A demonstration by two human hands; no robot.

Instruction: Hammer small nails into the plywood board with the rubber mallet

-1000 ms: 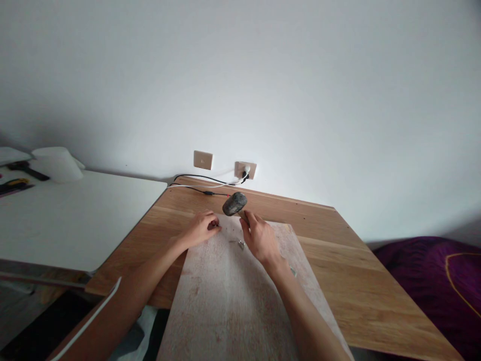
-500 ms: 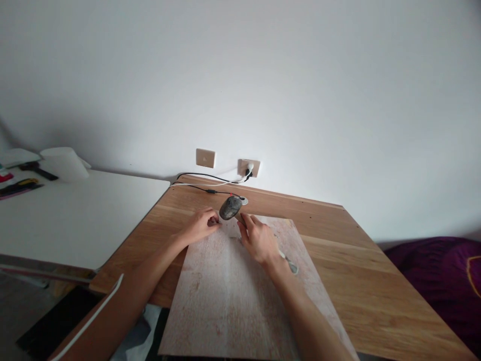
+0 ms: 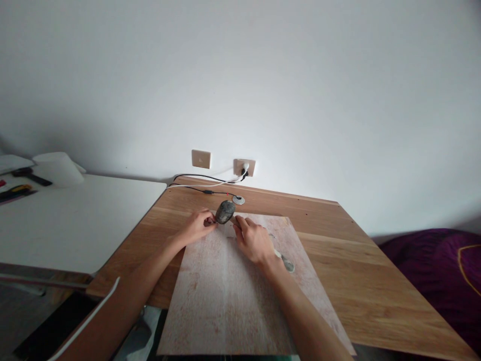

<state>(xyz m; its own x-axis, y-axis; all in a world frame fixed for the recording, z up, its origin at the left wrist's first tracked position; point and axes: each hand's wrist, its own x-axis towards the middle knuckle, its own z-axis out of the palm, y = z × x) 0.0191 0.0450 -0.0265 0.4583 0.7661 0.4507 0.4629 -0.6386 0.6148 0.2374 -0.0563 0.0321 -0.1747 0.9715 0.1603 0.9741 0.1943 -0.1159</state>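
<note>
My right hand (image 3: 255,240) is wrapped round the short handle of a mallet with a rounded, dark grey, scuffed head (image 3: 225,212). The head hangs over the far left part of a pale, worn board (image 3: 221,296), right beside my left fingertips. My left hand (image 3: 198,225) is closed in a pinch at the board's far left edge. What sits between its fingers is too small and too hidden to make out. Partly behind my right wrist, a grey and whitish object (image 3: 287,264) lies on the board.
The board rests on a wooden desk (image 3: 338,281). Black and white cables run along its back to a wall socket (image 3: 244,167). At left, a white table (image 3: 112,215) bears a paper roll (image 3: 59,169) and several tools. Purple fabric (image 3: 428,260) bulges at right.
The mallet head has come down slightly towards the board and my left fingers. My left hand keeps its pinch in the same place. The whole view has shifted a little.
</note>
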